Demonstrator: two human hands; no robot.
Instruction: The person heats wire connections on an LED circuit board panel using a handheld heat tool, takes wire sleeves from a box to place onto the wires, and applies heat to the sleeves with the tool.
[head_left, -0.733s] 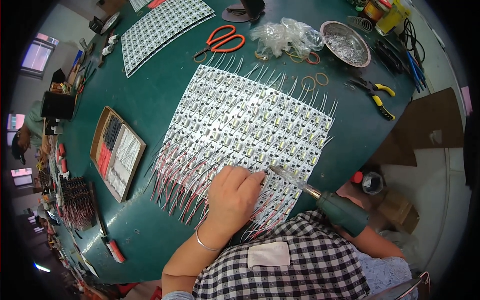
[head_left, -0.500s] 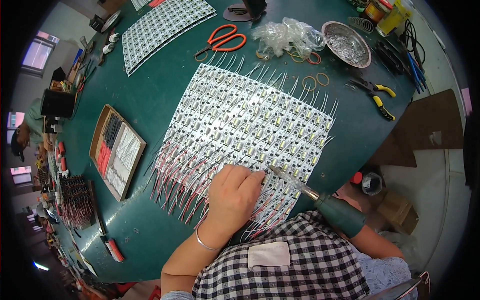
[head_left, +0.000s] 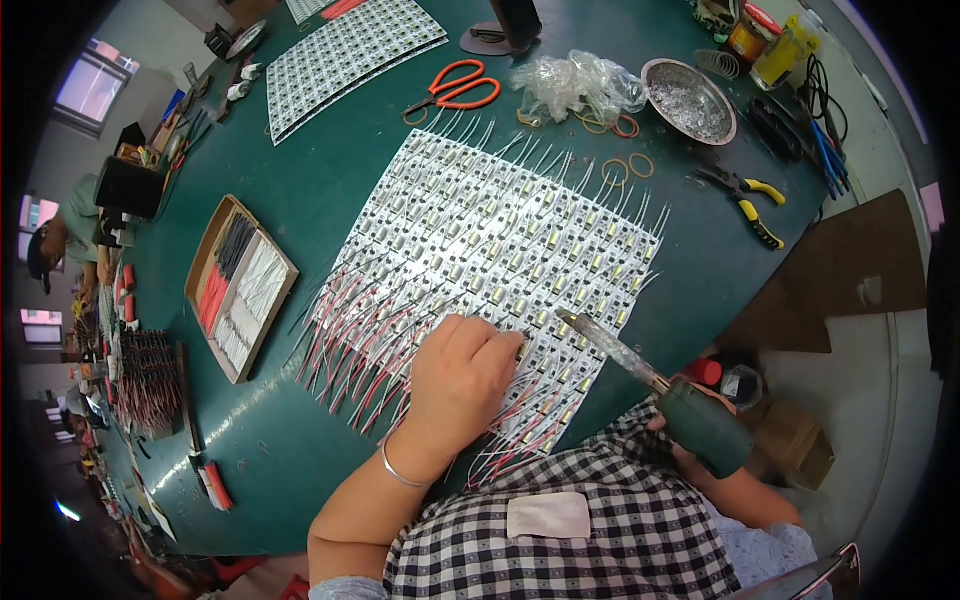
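My left hand (head_left: 462,372) rests over a white circuit board panel (head_left: 440,215), its fingers pinched near the surface; whatever they hold is hidden. Rows of small components cover the panel. White wires stick out along its far edge, and red, black and white wires fan off its near left side. In my right hand (head_left: 658,422) is a soldering iron (head_left: 622,355) with a thick dark green handle, which hides most of that hand. The iron's tip is just above the panel, to the right of my left fingertips and apart from them.
A divided tray (head_left: 285,272) of sorted wires lies left. Beyond the panel are orange-handled scissors (head_left: 465,88), a plastic bag (head_left: 575,82), rubber bands (head_left: 615,172) and a metal bowl (head_left: 690,100). Pliers (head_left: 745,200) lie right; more panels (head_left: 355,65) lie far left. A person (head_left: 75,235) works beyond.
The iron's tip has moved up and right, away from my left fingertips. My left hand stays in nearly the same place on the panel. The whole view has shifted slightly.
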